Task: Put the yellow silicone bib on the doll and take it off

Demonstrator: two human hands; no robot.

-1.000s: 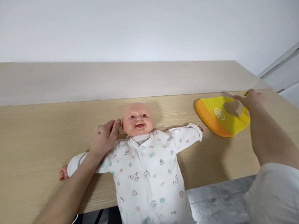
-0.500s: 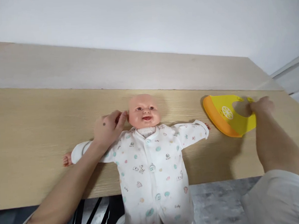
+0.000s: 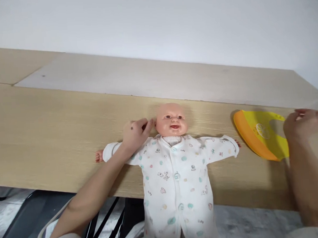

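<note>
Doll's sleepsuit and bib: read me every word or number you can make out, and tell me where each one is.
"Baby": in small script, twice, low on the front of the doll's sleepsuit.
Tiny print on the chest of the sleepsuit: too small to read.
Yellow bib: no readable text, only a lemon-slice picture.

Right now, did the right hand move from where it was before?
Yes, it moved to the right. The right hand was over the neck hole of the yellow and orange baby bib, and now it is farther out, at the bib's right edge.
</note>
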